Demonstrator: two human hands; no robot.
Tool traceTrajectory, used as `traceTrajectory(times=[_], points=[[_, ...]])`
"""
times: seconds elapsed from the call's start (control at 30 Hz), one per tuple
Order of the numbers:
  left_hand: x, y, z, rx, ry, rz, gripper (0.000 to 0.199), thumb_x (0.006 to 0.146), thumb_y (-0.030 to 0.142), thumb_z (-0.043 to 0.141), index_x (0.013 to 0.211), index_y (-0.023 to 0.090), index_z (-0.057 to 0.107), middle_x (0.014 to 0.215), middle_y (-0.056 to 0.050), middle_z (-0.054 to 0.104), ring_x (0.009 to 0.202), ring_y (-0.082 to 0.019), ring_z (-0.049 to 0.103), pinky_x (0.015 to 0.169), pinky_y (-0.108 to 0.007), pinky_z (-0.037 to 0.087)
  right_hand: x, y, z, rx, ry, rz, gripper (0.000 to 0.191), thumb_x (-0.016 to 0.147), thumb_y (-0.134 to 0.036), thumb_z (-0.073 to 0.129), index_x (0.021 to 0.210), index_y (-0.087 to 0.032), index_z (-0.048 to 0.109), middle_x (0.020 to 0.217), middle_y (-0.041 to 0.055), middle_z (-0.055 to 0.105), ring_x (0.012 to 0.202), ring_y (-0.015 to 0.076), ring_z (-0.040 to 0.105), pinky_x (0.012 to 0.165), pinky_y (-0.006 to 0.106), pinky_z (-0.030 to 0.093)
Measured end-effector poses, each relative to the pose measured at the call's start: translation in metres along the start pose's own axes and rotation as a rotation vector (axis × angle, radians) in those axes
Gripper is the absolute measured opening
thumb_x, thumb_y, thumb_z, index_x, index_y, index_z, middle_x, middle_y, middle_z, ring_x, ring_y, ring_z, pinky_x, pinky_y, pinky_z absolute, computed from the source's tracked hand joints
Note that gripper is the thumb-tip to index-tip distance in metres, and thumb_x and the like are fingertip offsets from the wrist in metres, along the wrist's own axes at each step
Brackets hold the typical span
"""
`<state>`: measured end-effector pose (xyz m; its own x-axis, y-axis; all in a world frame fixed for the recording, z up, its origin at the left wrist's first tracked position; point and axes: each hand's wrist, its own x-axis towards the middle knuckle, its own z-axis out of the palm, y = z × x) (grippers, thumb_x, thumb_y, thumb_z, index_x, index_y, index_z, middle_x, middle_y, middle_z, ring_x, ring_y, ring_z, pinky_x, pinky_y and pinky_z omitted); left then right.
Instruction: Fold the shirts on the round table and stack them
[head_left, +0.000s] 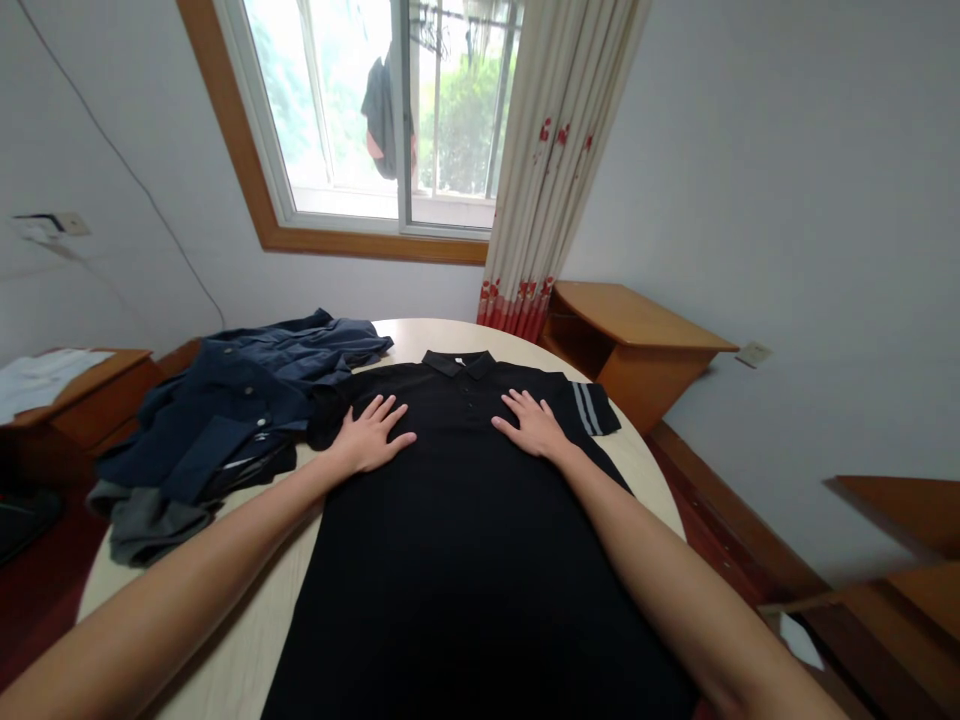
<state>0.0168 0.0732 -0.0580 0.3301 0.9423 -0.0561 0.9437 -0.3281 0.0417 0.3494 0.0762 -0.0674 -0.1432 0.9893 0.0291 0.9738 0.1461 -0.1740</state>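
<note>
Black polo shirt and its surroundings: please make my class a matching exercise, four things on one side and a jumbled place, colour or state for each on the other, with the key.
1. Black polo shirt
2. Clothes heap
3. Curtain
4. Right hand

A. Pale, with red flowers
B. Palm down, the hand nearer the striped sleeve
C. Spread out, collar toward the window
D. On the left side of the table

Pairs: 1-C, 2-D, 3-A, 4-B.

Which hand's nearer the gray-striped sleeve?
Right. The right hand lies on the black polo shirt beside the gray-striped sleeve; the left hand is on the shirt's opposite side.
</note>
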Motion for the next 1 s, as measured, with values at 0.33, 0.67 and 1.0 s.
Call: traceTrajectory(times=[0.33, 0.67, 1.0], points=[[0.089, 0.039, -0.010, -0.082, 0.044, -0.033, 0.070, 0.100, 0.060, 0.023, 0.156, 0.023, 0.040, 0.167, -0.011, 0.026, 0.154, -0.033, 0.023, 0.120, -0.059, 0.022, 0.064, -0.041, -0.001, 0.021, -0.040, 0.004, 0.069, 0.103, -0.061, 0.029, 0.160, -0.022, 0.031, 0.168, 0.0097, 0.021, 0.156, 0.0260, 0.015, 0.124, 0.054, 0.010], [0.126, 0.036, 0.003, -0.072, 0.047, -0.123, 0.076, 0.099, 0.060, 0.017, 0.162, 0.018, 0.027, 0.169, -0.010, 0.014, 0.157, -0.031, 0.010, 0.123, -0.060, 0.009, 0.087, 0.016, -0.004, -0.026, 0.012, 0.191, 0.065, 0.105, -0.052, 0.024, 0.159, -0.017, 0.031, 0.168, 0.0116, 0.022, 0.156, 0.0254, 0.016, 0.124, 0.056, 0.008], [0.120, 0.004, -0.002, -0.050, 0.018, -0.194, 0.076, 0.100, 0.060, 0.016, 0.162, 0.017, 0.026, 0.170, -0.011, 0.014, 0.157, -0.027, 0.011, 0.124, -0.056, 0.010, 0.066, 0.059, -0.004, -0.028, 0.029, 0.283, 0.067, 0.104, -0.054, 0.021, 0.160, -0.017, 0.030, 0.169, 0.0105, 0.019, 0.156, 0.0257, 0.015, 0.123, 0.056, 0.010]])
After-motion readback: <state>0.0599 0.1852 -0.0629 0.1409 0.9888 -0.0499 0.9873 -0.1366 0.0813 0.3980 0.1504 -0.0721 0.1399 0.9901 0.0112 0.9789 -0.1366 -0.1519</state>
